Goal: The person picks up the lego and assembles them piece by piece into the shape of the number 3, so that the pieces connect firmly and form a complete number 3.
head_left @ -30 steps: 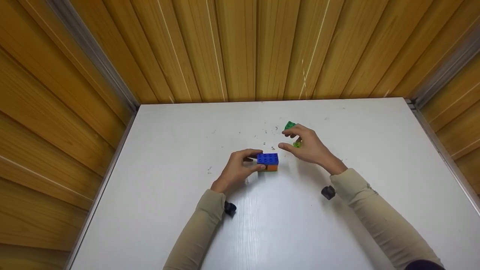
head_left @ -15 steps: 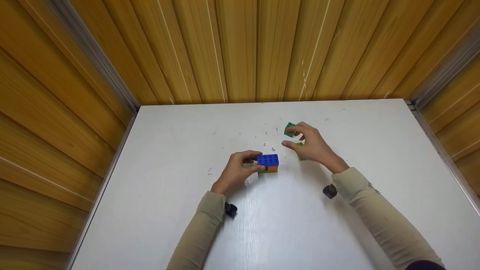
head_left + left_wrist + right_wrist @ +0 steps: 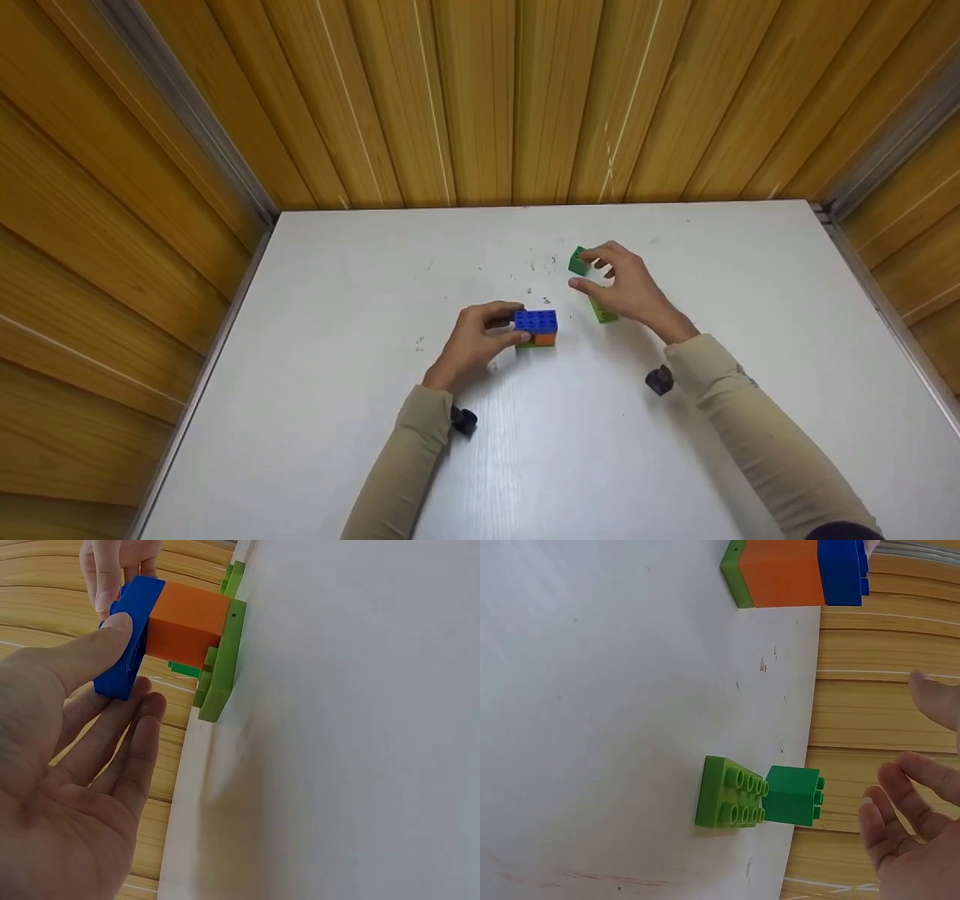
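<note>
In the head view my left hand (image 3: 472, 339) pinches the blue brick (image 3: 535, 321) on top of a small stack, thumb on the near side and fingers on the far side. Below the blue brick are an orange block (image 3: 187, 622) and a flat light green brick (image 3: 231, 664) at the bottom, seen in the left wrist view. My right hand (image 3: 628, 289) hovers with thumb and fingers apart, holding nothing. Under it lies a loose light green brick (image 3: 714, 793), studs up, partly covered by the hand in the head view. A taller dark green block (image 3: 789, 795) stands just beyond, near the fingertips.
Everything stands on a white table (image 3: 337, 435) with scattered dark marks. Wood-patterned panels (image 3: 480, 105) rise behind its back edge and along both sides. A small black camera (image 3: 659, 380) sits by the right wrist.
My right hand has drifted slightly right and away from me, so more of the loose light green brick and the dark green block shows. The left hand keeps its hold on the blue brick.
</note>
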The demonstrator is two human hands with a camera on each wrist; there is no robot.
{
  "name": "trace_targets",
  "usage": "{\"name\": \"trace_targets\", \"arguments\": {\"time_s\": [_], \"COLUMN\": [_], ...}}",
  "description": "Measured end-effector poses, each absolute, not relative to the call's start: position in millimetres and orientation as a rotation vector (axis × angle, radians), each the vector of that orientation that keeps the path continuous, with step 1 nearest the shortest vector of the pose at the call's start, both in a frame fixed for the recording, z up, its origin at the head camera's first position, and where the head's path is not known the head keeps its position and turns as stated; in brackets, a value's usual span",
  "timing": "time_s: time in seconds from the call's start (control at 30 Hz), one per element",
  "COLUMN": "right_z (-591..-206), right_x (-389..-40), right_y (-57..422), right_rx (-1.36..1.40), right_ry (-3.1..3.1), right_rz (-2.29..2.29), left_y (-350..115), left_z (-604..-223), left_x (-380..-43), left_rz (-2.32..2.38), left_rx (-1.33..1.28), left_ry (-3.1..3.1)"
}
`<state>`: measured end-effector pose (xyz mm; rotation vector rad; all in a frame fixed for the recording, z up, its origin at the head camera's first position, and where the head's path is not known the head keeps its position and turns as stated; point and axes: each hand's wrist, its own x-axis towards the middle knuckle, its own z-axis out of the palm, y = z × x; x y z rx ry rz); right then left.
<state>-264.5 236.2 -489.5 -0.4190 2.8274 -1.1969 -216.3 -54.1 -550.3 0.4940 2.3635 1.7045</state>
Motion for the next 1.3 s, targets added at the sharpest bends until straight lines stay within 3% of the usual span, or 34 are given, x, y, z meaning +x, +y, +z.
{"name": "trace_targets", "arguments": {"time_s": [1.3], "right_z": [-519], "right_x": [-306], "right_y": [239], "right_rx": [-0.145], "right_ry": [2.838], "right_rz": [-1.248], "left_y": [-53], "left_z": [-555], "left_x": [-213], "left_rz": [1.737], "left_rx": [0.494], "left_ry": [2.363]}}
